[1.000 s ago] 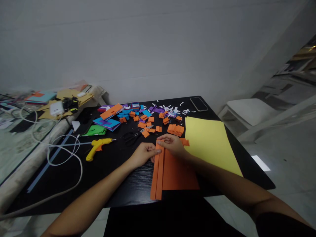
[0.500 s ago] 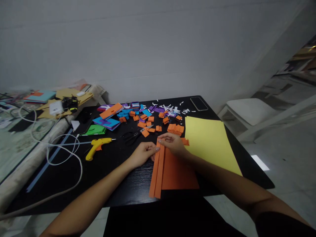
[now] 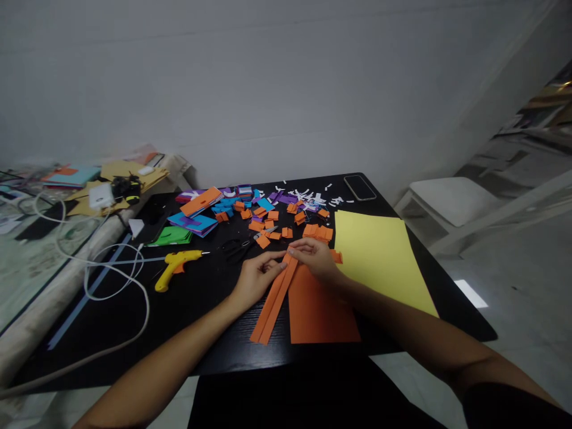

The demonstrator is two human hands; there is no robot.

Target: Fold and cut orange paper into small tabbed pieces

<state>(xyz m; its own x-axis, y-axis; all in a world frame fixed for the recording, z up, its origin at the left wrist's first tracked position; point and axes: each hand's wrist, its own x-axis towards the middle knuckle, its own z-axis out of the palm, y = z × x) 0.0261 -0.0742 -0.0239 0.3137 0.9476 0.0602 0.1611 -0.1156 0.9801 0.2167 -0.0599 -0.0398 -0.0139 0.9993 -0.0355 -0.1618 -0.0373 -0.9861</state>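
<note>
A long orange paper strip (image 3: 273, 307) with a crease along its length slants over the table, its far end between my hands. My left hand (image 3: 258, 275) pinches its left edge near that end. The fingers and thumb of my right hand (image 3: 311, 257) close on the strip's far tip. Beneath my right hand and to the right of the strip lies an orange paper sheet (image 3: 322, 313). Just beyond my hands are several small folded orange paper pieces (image 3: 273, 215) and a stack of orange pieces (image 3: 318, 232). Scissors (image 3: 239, 247) rest beyond my left hand.
Yellow paper sheets (image 3: 379, 256) lie to the right, with a phone (image 3: 360, 187) behind. White paper scraps (image 3: 308, 198) are scattered at the back. On the left are a yellow glue gun (image 3: 176, 265), folded green paper (image 3: 172, 236), and a white cable (image 3: 145, 316). A white chair (image 3: 451, 199) stands at right.
The orange strip has swung at its near end to the left, off the orange sheet, and now slants. My left hand has shifted slightly; the things on the table stay put.
</note>
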